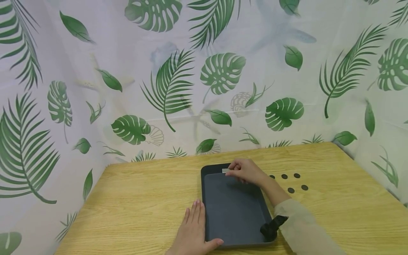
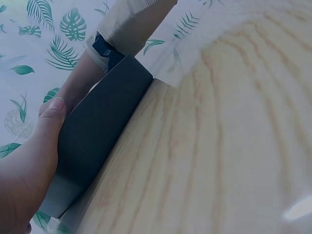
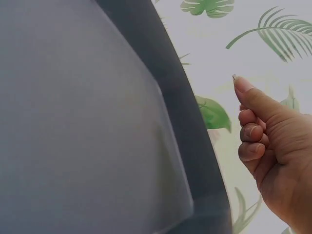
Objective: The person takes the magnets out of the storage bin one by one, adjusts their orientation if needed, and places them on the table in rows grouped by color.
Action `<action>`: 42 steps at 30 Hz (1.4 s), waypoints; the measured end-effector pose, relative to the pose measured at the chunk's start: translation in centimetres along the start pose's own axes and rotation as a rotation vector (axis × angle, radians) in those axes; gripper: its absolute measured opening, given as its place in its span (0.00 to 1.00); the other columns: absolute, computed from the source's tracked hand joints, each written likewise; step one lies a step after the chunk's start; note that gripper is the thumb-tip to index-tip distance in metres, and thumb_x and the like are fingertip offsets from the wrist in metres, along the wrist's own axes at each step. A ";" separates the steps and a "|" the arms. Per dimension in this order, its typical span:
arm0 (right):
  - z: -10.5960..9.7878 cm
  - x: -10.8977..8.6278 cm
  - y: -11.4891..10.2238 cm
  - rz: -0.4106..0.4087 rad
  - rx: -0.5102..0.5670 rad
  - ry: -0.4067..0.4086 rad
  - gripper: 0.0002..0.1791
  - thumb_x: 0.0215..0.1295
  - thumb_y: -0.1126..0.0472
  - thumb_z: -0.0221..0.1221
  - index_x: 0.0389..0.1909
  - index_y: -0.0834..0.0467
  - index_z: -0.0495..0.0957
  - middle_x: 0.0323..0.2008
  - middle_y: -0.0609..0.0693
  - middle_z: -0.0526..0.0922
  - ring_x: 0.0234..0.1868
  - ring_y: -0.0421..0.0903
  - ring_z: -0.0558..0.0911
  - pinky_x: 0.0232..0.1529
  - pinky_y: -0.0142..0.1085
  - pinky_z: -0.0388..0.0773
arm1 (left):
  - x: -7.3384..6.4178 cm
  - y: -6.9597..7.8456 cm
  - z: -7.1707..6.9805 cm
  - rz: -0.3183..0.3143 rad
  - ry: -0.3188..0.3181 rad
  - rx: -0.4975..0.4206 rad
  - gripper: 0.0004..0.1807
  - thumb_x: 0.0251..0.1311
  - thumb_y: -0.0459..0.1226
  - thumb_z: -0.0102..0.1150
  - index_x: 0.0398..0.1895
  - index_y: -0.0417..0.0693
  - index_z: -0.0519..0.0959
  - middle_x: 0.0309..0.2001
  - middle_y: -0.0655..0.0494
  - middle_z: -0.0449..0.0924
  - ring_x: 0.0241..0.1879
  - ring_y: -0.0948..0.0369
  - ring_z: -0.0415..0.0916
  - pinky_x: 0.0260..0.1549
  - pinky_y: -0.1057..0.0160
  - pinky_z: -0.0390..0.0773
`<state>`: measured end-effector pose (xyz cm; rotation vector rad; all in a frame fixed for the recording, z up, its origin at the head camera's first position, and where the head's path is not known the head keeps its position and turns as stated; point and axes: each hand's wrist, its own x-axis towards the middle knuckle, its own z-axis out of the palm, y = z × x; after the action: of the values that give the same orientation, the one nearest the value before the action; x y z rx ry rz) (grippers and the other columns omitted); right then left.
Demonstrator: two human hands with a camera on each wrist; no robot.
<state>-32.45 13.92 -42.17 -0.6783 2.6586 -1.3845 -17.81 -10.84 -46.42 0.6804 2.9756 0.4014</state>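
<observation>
A dark grey rectangular tray (image 1: 236,212) lies on the wooden table, its inside a flat grey surface. Over its far end my right hand (image 1: 245,171) pinches a small flat whitish rectangular piece (image 1: 225,170) between thumb and forefinger. In the right wrist view only a thin edge of that piece (image 3: 234,77) shows at the thumb tip, and the other fingers are curled in. My left hand (image 1: 192,230) rests against the tray's left side with straight fingers. Its thumb (image 2: 52,108) lies over the tray's rim in the left wrist view.
Several dark round discs (image 1: 291,190) lie on the table (image 1: 153,198) to the right of the tray, one partly hidden by the right arm. A leaf-patterned cloth (image 1: 191,88) hangs behind the table and at its sides. A black strap device (image 1: 272,226) sits at the right wrist.
</observation>
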 end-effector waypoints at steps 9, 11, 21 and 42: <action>-1.2 -0.3 -1.7 -0.037 -0.009 -0.021 0.13 0.60 0.54 0.64 0.38 0.59 0.78 0.19 0.62 0.78 0.12 0.41 0.70 0.13 0.33 0.68 | 0.0 -0.2 0.2 0.010 0.021 0.005 0.59 0.54 0.72 0.42 0.72 0.32 0.50 0.73 0.38 0.45 0.73 0.48 0.42 0.68 0.46 0.51; -1.5 -0.4 -2.0 -0.052 -0.006 -0.033 0.12 0.60 0.55 0.64 0.38 0.59 0.78 0.18 0.59 0.78 0.11 0.41 0.69 0.13 0.33 0.68 | 0.1 -0.2 0.1 0.007 0.019 0.007 0.59 0.54 0.72 0.42 0.72 0.32 0.50 0.73 0.38 0.45 0.73 0.48 0.42 0.68 0.46 0.51; -2.6 -1.4 -2.9 -0.126 -0.079 -0.097 0.11 0.60 0.55 0.64 0.36 0.58 0.77 0.12 0.46 0.73 0.09 0.39 0.67 0.13 0.33 0.68 | 0.1 0.0 0.0 -0.004 -0.001 -0.021 0.59 0.54 0.72 0.42 0.72 0.32 0.49 0.74 0.38 0.44 0.74 0.48 0.41 0.68 0.46 0.50; -5.2 -5.8 -4.4 -0.270 -0.191 -0.117 0.11 0.58 0.56 0.65 0.35 0.57 0.76 0.14 0.44 0.71 0.10 0.32 0.65 0.13 0.31 0.68 | 0.0 -0.1 0.2 0.009 0.028 0.006 0.59 0.54 0.72 0.42 0.71 0.31 0.50 0.73 0.37 0.45 0.73 0.47 0.43 0.68 0.46 0.52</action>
<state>-27.03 18.05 -36.40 -1.1380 2.7049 -1.1065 -17.84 -10.82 -46.63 0.6939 3.0023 0.4064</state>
